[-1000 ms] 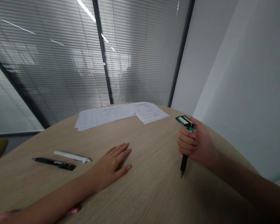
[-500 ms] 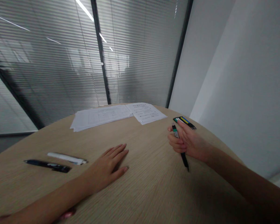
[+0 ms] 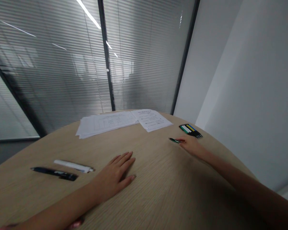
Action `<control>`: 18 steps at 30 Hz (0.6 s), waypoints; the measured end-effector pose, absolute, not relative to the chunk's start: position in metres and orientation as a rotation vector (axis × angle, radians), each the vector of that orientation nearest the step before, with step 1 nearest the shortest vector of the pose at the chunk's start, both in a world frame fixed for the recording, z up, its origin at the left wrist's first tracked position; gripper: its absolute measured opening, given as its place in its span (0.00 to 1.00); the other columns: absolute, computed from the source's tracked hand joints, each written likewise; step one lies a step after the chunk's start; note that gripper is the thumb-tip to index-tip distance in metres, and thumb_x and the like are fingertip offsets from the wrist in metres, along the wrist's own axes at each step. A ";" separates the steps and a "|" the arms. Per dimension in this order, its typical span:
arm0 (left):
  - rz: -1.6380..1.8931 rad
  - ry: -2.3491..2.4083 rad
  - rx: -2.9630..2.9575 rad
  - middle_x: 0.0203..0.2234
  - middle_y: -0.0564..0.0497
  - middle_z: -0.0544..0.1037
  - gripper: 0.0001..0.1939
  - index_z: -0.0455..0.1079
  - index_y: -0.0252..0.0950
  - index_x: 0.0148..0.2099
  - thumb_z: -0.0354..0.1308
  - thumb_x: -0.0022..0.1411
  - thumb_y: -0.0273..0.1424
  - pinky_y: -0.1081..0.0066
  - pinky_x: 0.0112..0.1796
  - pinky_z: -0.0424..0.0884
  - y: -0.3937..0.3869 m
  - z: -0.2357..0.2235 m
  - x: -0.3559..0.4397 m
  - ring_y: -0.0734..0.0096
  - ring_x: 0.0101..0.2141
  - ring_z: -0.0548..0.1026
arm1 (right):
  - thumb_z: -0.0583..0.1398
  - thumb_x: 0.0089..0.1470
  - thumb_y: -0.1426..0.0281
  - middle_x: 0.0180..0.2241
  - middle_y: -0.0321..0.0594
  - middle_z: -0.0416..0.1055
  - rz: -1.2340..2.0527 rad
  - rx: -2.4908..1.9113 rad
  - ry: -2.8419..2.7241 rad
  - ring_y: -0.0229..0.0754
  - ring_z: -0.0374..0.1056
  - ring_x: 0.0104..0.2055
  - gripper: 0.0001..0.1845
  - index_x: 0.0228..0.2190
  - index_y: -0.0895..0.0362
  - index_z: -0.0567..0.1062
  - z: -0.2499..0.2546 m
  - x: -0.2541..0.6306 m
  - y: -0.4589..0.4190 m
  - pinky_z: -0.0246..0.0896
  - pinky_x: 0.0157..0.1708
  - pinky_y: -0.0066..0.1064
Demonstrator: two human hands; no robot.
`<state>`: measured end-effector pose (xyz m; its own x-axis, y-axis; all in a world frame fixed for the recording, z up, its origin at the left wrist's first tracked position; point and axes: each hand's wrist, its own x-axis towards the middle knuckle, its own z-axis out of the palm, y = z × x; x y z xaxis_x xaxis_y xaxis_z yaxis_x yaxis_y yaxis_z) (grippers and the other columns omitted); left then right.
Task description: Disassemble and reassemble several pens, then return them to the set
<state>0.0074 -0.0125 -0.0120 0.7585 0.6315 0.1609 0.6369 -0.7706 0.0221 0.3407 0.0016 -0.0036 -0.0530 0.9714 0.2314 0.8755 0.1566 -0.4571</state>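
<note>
1. Around my work, a black marker [image 3: 54, 173] and a white tube-shaped marker or pen [image 3: 73, 166] lie side by side on the left of the round wood-grain counter [image 3: 158, 198], just beside each other. A loose stack of printed sheets [image 3: 105, 124] and a single printed page [image 3: 155, 119] overlapping its right edge sit toward the far side. A set of coloured pens [image 3: 190, 130], banded in green, white and yellow, lies at the far right.
2. At the edges, the counter's rim curves away near the papers and drops close to the pen set. Beyond it stand a glass partition with slatted blinds [image 3: 50, 64] and a white wall [image 3: 242, 80]. My two grips are well apart, with wood grain between them.
3. My left grip [image 3: 115, 175] is released, lying flat on the counter with fingers spread, and the white marker is the nearest thing to it.
4. My right grip [image 3: 190, 145] is low on the counter, blurred, with its fingertips [image 3: 183, 139] at the end of a slim green-and-black pen [image 3: 174, 140]. The pen points left, just below the pen set. I cannot tell whether the fingers are clenched on it or only touching it.
</note>
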 end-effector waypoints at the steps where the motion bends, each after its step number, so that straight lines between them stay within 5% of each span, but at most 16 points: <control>1: -0.249 -1.055 -2.915 0.55 0.40 0.55 0.28 0.55 0.31 0.56 0.41 0.60 0.44 0.58 0.51 0.55 -0.013 -0.012 0.008 0.57 0.54 0.55 | 0.52 0.42 0.80 0.33 0.44 0.69 0.129 -1.809 -1.972 0.45 0.62 0.38 0.14 0.30 0.59 0.73 -0.007 0.342 0.004 0.53 0.40 0.34; 6: -0.212 -1.062 -2.921 0.55 0.39 0.55 0.27 0.55 0.30 0.56 0.40 0.60 0.43 0.57 0.51 0.54 -0.014 -0.012 0.009 0.57 0.54 0.54 | 0.51 0.46 0.79 0.36 0.51 0.68 -0.068 -1.916 -2.012 0.46 0.61 0.42 0.13 0.33 0.63 0.72 -0.018 0.341 0.010 0.52 0.43 0.34; 13: -0.206 -1.079 -2.932 0.56 0.38 0.53 0.28 0.54 0.30 0.56 0.40 0.60 0.43 0.57 0.52 0.52 -0.013 -0.016 0.008 0.58 0.55 0.53 | 0.50 0.45 0.80 0.39 0.43 0.68 -0.034 -1.946 -2.181 0.41 0.63 0.41 0.22 0.43 0.58 0.69 -0.017 0.352 0.004 0.55 0.42 0.30; 18: -0.229 -1.098 -2.950 0.55 0.38 0.54 0.28 0.55 0.30 0.56 0.41 0.59 0.43 0.57 0.52 0.52 -0.013 -0.015 0.008 0.57 0.55 0.53 | 0.53 0.45 0.78 0.35 0.45 0.70 -0.039 -2.033 -2.078 0.43 0.65 0.38 0.17 0.39 0.62 0.71 -0.013 0.363 -0.010 0.57 0.38 0.30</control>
